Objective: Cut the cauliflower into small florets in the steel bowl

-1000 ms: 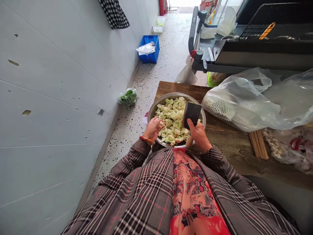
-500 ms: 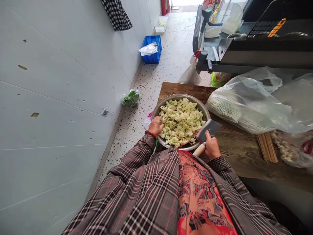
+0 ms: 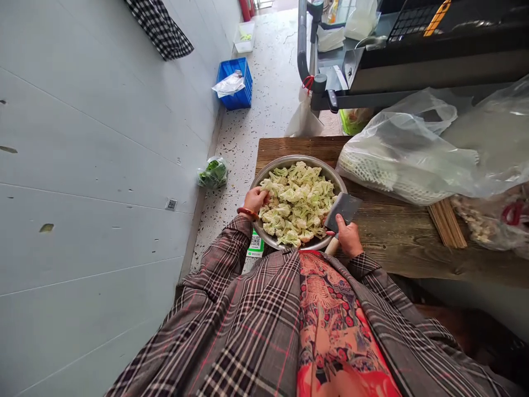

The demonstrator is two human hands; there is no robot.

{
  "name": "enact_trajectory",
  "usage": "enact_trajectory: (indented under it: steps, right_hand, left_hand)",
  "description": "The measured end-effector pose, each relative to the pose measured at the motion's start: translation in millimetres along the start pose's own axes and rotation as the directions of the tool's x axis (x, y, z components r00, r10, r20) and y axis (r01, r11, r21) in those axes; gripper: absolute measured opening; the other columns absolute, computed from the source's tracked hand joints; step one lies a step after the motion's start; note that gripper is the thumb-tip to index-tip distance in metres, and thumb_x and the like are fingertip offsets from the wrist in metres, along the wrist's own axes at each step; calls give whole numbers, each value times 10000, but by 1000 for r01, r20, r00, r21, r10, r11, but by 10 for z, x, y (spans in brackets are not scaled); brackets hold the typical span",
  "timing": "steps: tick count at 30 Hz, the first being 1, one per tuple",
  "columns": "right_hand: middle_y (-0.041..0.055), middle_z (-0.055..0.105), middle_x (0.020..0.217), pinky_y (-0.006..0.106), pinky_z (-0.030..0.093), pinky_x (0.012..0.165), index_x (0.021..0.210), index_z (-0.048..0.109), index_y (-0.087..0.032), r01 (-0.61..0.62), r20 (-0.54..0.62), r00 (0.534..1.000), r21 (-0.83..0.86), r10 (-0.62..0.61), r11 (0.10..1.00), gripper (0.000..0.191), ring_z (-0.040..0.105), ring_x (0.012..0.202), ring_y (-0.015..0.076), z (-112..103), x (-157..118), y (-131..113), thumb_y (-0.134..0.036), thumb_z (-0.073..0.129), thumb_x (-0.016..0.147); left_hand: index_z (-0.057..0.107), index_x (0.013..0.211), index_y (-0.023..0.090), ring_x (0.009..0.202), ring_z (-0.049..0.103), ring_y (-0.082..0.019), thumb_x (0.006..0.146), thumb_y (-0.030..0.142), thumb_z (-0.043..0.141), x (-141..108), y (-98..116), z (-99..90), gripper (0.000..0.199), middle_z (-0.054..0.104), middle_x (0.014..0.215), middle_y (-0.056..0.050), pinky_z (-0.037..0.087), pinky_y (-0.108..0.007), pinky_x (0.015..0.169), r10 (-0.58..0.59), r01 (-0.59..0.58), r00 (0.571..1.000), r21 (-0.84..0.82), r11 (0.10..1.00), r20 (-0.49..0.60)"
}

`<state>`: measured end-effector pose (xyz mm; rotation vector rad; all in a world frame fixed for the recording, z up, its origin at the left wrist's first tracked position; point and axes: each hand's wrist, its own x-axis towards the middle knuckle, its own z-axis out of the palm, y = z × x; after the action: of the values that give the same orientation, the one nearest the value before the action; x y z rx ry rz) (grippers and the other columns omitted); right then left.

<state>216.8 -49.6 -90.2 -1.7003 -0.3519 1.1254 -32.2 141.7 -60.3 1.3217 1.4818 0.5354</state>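
Observation:
A round metal basin (image 3: 281, 160) heaped with cauliflower florets (image 3: 297, 201) is in front of my body, at the left end of a wooden table. My left hand (image 3: 255, 199) is closed over the basin's left rim, its fingertips against the florets. In my right hand (image 3: 347, 236) is a cleaver (image 3: 344, 210), its wide grey blade slanting over the basin's right rim and its pale wooden handle pointing toward me. A fingertip of that hand shows below the blade, by the rim.
On the wooden table (image 3: 384, 242) to the right lie a clear plastic bag (image 3: 407, 160) and a bundle of wooden sticks (image 3: 447, 223). A black-edged cart (image 3: 413, 71) stands behind. Bagged greens (image 3: 213, 173) and a blue crate (image 3: 235, 85) sit along the left wall.
The view has shifted, so the surroundings sit further left. Some florets lie differently, with more near my left fingers. My right hand still has the cleaver.

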Motion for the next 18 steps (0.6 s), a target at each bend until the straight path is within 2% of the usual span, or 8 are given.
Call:
enact_trajectory:
  steps: [3,5,7,9,12,16,18]
  right_hand:
    - [66,683,726,267,494,354,808,631,-136,40,0,999,-105,-40,994,576,645,476,194,-8,23,43,-692,636,659]
    - [52,667,710,266,489,352,814,626,-139,46,12,999,-109,-44,993,584,636,464,187,-9,39,64,-702,629,657]
    - [39,646,668,281,509,371,786,619,-145,32,19,999,-93,-30,995,567,626,459,185,-9,51,76,-697,631,656]
    - [29,631,644,291,527,388,778,617,-146,28,20,999,-78,-27,997,551,616,460,179,-10,58,80,-682,640,656]
    - [28,624,653,280,519,375,772,611,-146,36,26,999,-74,-34,997,536,606,440,169,-12,59,75,-670,641,666]
    - [19,594,633,267,498,350,716,590,-160,42,47,998,-101,-38,994,503,595,394,167,-14,40,37,-660,628,691]
    - [10,577,609,260,489,343,701,584,-163,45,52,998,-120,-39,992,492,589,381,164,-9,28,10,-652,633,690]
  left_hand:
    - [548,1229,123,747,636,-122,839,325,578,35,125,-49,440,667,1048,-87,483,-219,616,99,-102,988,16,995,122]
    - [478,1320,141,853,643,-147,863,287,538,45,116,-54,483,652,1118,-95,507,-257,731,126,-157,983,249,956,135]
    - [553,1238,153,972,626,-184,858,243,530,33,33,-32,391,656,1110,-101,484,-294,865,102,-150,988,541,828,117]
    - [630,1085,159,1068,596,-230,808,214,588,3,-85,20,285,656,1099,-122,435,-326,957,65,-127,991,694,709,115]
    - [629,995,138,1118,573,-299,755,248,652,-40,-228,143,265,651,1095,-181,400,-390,989,13,-85,995,746,660,101]
    - [554,1079,97,1153,557,-345,795,399,606,-22,-268,352,418,641,1098,-247,384,-441,969,-38,21,999,813,583,1]
    - [508,1132,84,1154,562,-346,794,416,600,12,-252,446,483,639,1100,-259,367,-452,969,-53,80,997,838,540,-60]
